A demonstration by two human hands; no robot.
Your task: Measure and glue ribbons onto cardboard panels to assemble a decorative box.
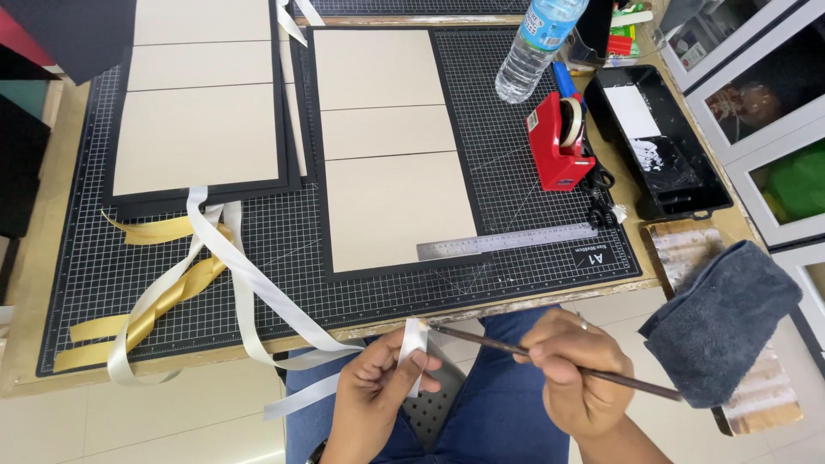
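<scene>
**A:** Start with the biggest thing. What fills the frame?

**B:** The black gridded cutting mat (516,172) covers nearly the whole table. On it lie black boards faced with beige card panels (391,146): one at centre, a stack at upper left (202,112). They lie flat with gaps between the panels, which looks like spacing for folds.

**A:** And the ribbons?

**B:** A white satin ribbon (258,288) runs from under the upper-left stack, down across the mat and over the table's front edge. Gold ribbon (155,314) lies twisted at lower left.

**A:** Where does the white one end?

**B:** At lower centre, in the left hand (374,395). Thumb and fingers are pinched on its end (414,344), holding it upright off the table's edge, I judge so the brush can reach it.

**A:** The other hand?

**B:** The right hand (571,374), lower right of centre, is closed around a thin dark-handled brush (550,361), with its tip just beside the ribbon end.

**A:** What's nearby?

**B:** At right, a dark grey cloth (722,322) on a wooden board and a black tray (657,142) with white smears, probably glue. At top centre-right there's a red tape dispenser (559,142) and a clear water bottle (537,47). A steel ruler (507,241) lies across the centre board's lower edge.

**A:** Anything in the way?

**B:** Not between the hands. The trailing ribbon loops hang loose by the left wrist.
</scene>
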